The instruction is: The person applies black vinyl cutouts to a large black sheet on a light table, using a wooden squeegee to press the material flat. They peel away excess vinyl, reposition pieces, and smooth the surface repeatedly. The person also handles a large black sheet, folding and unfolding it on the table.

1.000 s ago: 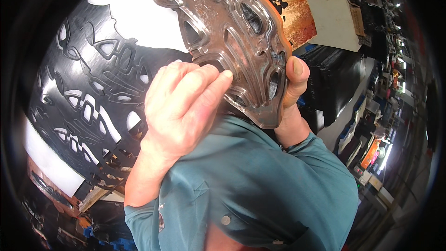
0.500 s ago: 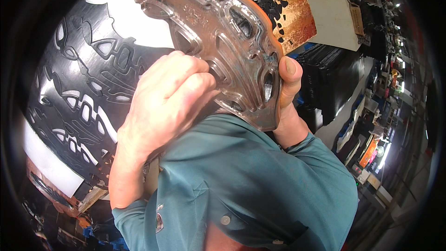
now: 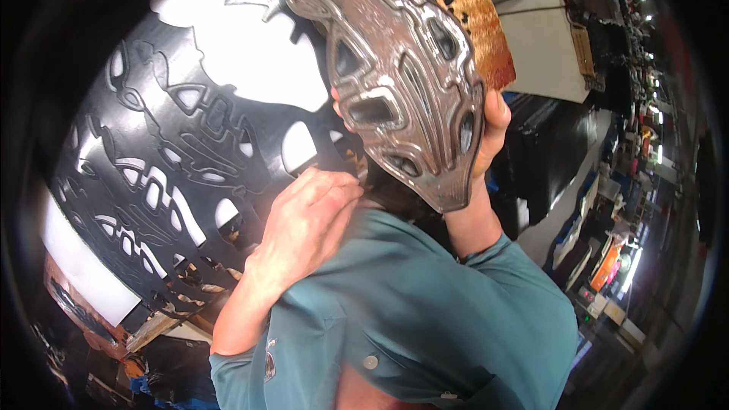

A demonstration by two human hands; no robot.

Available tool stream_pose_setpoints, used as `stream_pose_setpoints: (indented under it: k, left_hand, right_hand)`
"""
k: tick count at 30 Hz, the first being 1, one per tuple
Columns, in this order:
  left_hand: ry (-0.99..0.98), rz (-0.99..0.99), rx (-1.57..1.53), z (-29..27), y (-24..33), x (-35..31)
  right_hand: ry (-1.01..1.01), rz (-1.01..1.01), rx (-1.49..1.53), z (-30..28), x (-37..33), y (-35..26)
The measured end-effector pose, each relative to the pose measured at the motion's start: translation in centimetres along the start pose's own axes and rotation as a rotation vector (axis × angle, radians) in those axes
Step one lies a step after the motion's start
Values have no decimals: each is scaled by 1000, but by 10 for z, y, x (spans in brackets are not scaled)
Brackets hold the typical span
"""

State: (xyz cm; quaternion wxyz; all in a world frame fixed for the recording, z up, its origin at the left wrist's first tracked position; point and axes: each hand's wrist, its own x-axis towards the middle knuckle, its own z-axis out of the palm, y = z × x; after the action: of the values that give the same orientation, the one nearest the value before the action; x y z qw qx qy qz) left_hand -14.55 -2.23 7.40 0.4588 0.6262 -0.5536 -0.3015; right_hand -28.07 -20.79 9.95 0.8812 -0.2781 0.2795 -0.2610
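Observation:
A brown metal cutting die (image 3: 410, 76), with raised ridges and several openings, is held tilted up in front of me. My right hand (image 3: 490, 133) is closed on its right edge, thumb in front, and fingertips show at the die's left side. My left hand (image 3: 307, 216) is below and left of the die, apart from it. Its fingers are curled together, and their tips are hidden, so I cannot make out whether anything is in them. Beyond that hand spreads a black sheet (image 3: 163, 118) with cut outlines and holes, a white surface (image 3: 254, 53) showing through.
Small black offcuts lie on a rust-stained board (image 3: 490, 38) at the upper right. Right of it are a pale panel (image 3: 543, 45) and glossy black sheeting (image 3: 547, 140). A wooden strip (image 3: 156, 330) is at the lower left. Cluttered shelves and lights line the far right.
My left hand has come off the die and moved down and to the right. The die has shifted right and turned slightly in my right hand, uncovering more of the black sheet.

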Motion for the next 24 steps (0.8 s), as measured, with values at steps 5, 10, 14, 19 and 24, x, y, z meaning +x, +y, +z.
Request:
stream_pose_setpoints:
  k: [5,10,14,19,24]
  left_hand:
    - [186,48,27,-16,-7,8]
    - [289,18,127,-32,-19,8]
    - [374,-20,235,-51,-30,2]
    - [447,-86,362,-75,-42,-15]
    - [562,-168,486,-105,-59,-44]
  right_hand:
    - [-162,164,123,-2,6,1]
    - [-269,208,166,-14,9,5]
    - [-204,164,114,-24,7,5]
    - [-66,114,-94,-29,0,-8]
    - [0,-76,-691,-26,14,-14]
